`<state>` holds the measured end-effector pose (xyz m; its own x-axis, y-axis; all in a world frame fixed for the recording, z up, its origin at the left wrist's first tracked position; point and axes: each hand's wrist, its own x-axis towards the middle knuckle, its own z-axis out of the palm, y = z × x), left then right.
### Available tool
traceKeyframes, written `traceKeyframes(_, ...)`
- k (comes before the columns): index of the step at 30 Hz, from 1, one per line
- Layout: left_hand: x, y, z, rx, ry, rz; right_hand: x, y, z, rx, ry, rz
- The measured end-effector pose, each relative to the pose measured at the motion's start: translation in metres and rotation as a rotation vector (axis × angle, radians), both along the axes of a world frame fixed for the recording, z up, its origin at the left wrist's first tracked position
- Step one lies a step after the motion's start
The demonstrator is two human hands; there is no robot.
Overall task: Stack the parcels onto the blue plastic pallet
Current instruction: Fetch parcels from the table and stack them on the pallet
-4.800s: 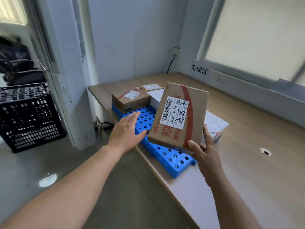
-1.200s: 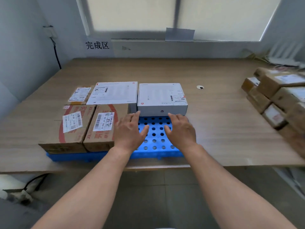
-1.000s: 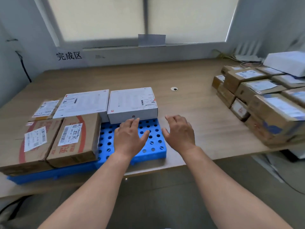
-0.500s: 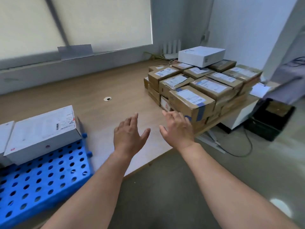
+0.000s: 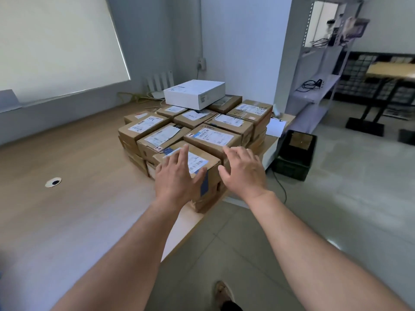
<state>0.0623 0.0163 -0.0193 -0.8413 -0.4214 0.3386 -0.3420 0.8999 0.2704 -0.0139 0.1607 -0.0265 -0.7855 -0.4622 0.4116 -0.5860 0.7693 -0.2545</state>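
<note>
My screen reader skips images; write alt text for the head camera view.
The left hand and right hand, both open, reach toward the nearest parcel in a pile of cardboard parcels on a wooden table. A white box sits on the pile's far side; a black crate stands on the floor.

Head view, forward-down, near parcel stack (image 5: 213, 136)

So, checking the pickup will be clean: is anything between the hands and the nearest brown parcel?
Nothing visible stands between them. The open left hand is over the labelled top of the nearest parcel, and the open right hand is at its right edge, with no other thing between.
</note>
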Motion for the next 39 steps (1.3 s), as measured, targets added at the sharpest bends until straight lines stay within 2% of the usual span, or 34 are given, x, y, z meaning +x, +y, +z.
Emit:
traceKeyframes(8,-0.141,-0.005,0.021,0.032,0.03,-0.04,-0.13,0.001,0.018,0.041,0.015,-0.049)
traceKeyframes(17,-0.275,-0.049,0.041,0.078,0.093,0.033,-0.269,-0.028,0.032,0.056,0.018,-0.036)
traceKeyframes(26,-0.328,-0.099,0.038,0.124,0.084,0.158,-0.354,-0.066,0.029,-0.006,-0.019,0.04)
traceKeyframes(34,-0.365,-0.127,0.032,0.23,0.064,0.379,-0.442,-0.113,0.034,-0.021,-0.039,0.18)
traceKeyframes(39,-0.395,-0.132,0.033,0.311,0.037,0.499,-0.507,-0.14,0.036,-0.066,-0.131,0.226)
